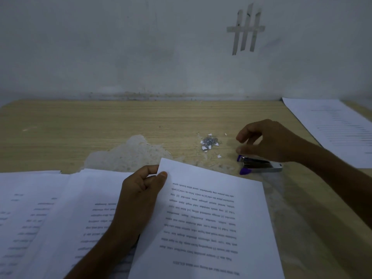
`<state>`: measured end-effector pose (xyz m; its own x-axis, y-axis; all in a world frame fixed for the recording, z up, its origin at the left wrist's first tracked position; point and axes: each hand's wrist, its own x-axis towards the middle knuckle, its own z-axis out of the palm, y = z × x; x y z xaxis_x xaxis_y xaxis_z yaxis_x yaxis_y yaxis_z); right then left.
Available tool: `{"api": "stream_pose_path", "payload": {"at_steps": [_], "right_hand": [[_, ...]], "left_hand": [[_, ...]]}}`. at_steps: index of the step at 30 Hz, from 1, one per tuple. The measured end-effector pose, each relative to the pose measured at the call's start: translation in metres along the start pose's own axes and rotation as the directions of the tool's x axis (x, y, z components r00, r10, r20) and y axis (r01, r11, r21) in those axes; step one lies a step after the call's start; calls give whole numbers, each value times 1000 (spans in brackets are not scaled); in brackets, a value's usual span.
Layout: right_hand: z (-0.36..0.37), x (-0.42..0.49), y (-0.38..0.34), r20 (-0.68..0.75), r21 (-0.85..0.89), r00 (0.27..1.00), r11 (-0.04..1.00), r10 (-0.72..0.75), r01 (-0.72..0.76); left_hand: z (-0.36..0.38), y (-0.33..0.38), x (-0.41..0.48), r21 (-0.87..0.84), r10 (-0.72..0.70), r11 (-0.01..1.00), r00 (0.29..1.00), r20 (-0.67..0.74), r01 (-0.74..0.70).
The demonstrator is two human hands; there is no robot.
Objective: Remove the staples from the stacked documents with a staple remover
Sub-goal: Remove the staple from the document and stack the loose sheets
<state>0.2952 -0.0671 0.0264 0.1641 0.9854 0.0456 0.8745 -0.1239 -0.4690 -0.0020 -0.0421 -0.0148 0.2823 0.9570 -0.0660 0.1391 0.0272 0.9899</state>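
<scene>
Pinching corner of white printed document (211, 218) at near edge of bench (100, 121) with left hand (138, 196); hovering loosely curled, empty right hand (269, 141) over purple-tipped metal staple remover (259, 165) near right edge; best gripping squarely before prying.

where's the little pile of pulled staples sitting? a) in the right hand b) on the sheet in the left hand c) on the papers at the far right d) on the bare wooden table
D: the staple pile lies on the wooden table, beyond the corner of the sheet that the left hand pinches and left of the right hand.
</scene>
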Motion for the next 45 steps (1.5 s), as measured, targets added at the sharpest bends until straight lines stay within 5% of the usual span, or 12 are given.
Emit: {"api": "stream_pose_path", "payload": {"at_steps": [4,15,23,32,45], "right_hand": [[-7,-16,15,241,-115,969,993,60,-33],[5,-26,7,143,-107,989,993,-39,55],[2,-17,-33,37,56,969,968,-246,244],[8,-3,-108,214,-68,872,884,-439,462],[18,8,-133,363,-338,834,776,-416,533]], "left_hand": [[1,1,-1,-7,4,1000,1000,2,-4],[0,1,-1,-12,57,998,998,14,-57],[0,-6,3,34,106,994,994,-34,-105],[1,-7,4,8,109,994,994,11,-109],[1,-10,5,1,208,978,978,-4,-208]]}}
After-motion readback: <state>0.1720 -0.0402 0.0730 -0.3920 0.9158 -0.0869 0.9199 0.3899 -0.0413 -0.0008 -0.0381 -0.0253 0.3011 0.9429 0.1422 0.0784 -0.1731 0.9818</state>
